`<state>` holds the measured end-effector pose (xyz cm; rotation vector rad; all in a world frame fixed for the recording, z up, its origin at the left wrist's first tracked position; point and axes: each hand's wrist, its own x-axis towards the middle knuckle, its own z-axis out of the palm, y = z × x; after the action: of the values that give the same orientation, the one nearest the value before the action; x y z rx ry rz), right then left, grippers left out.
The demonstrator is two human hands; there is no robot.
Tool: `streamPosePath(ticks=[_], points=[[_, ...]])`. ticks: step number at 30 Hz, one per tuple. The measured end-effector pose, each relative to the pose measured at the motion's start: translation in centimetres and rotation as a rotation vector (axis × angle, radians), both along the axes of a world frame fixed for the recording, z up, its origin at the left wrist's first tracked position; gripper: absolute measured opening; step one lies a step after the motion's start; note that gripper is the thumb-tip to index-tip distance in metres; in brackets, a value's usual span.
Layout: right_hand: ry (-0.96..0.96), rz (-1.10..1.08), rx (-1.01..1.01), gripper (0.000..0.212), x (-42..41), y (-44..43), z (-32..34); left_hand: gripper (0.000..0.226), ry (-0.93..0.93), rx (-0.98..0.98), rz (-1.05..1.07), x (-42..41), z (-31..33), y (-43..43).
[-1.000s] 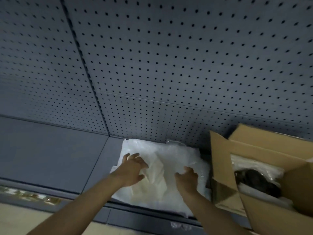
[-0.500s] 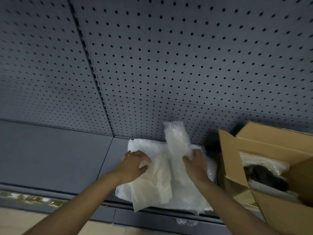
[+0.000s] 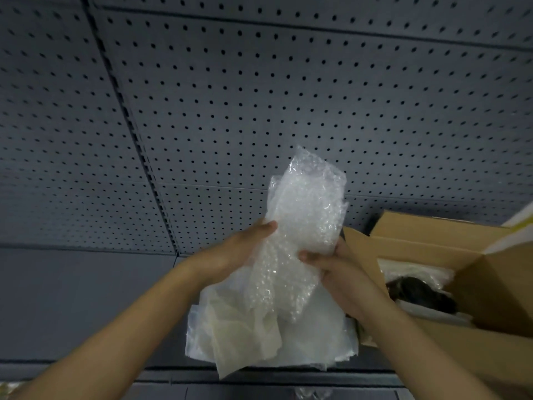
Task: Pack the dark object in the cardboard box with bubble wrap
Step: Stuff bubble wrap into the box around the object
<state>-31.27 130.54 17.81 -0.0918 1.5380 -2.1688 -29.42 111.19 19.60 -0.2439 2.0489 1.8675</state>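
A crumpled sheet of clear bubble wrap (image 3: 305, 215) is lifted upright above the shelf. My left hand (image 3: 239, 249) grips its left side and my right hand (image 3: 331, 267) grips its lower right edge. To the right stands an open cardboard box (image 3: 403, 246) with its flaps up. Inside it lies the dark object (image 3: 421, 293) on white wrapping, partly hidden by the box wall.
A pile of white and cream plastic sheets (image 3: 259, 333) lies on the grey shelf (image 3: 72, 298) under my hands. A grey pegboard wall (image 3: 259, 96) rises behind. The shelf's front edge (image 3: 144, 373) runs along the bottom.
Both hands have lifted the bubble wrap off the pile and raised it; my left hand moved from the flat sheets onto the wrap. The view has shifted closer.
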Motion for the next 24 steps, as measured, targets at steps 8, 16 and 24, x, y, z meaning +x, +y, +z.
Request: streamPosePath(ticks=[8,16,24], points=[[-0.085,0.006,-0.183,0.044,1.5,2.6,0.2,0.034,0.11,-0.111,-0.069,0.7,0.8,1.9],[-0.085,-0.078,-0.107,0.046,2.1,5.0,-0.5,0.036,0.157,-0.079,-0.203,-0.2,0.1,3.9],[0.032,-0.318,0.111,0.042,3.3,8.5,-0.2,0.045,0.107,-0.074,-0.503,-0.6,0.8,6.8]])
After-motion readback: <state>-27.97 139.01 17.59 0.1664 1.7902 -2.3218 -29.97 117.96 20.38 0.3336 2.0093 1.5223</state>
